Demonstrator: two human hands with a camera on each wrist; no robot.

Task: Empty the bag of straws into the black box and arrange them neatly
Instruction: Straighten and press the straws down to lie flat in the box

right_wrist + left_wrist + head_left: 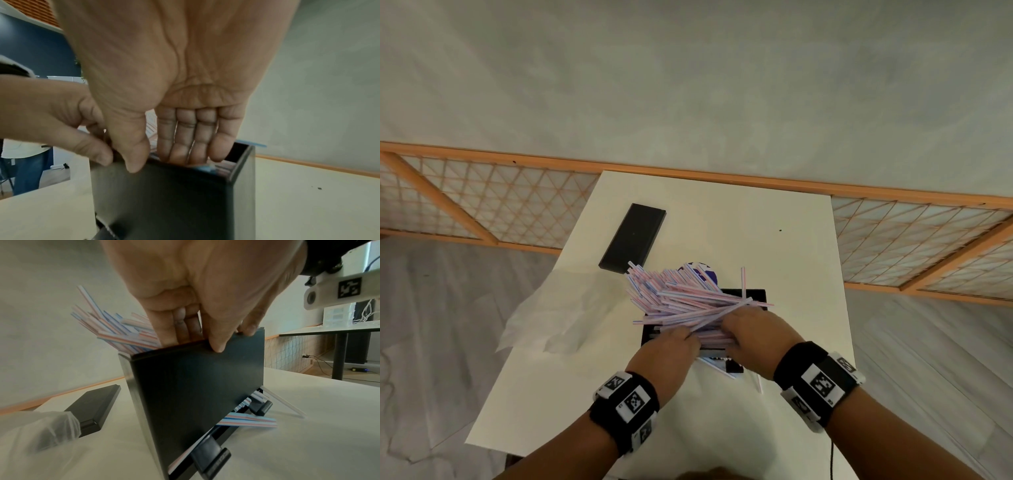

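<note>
A tall black box stands on the white table, with a messy heap of pink, white and blue striped straws jutting out of its top toward the left. Both hands are at its near wall. My left hand reaches straight fingers down among the straws while its thumb lies on the box's outer face. My right hand does the same beside it: straight fingers inside the box, thumb outside. A few straws poke out of the slot at the box's base.
The flat black lid lies at the far left of the table. The empty clear bag sprawls over the left edge. A purple and white item shows behind the straw heap. One loose straw lies near the box's base.
</note>
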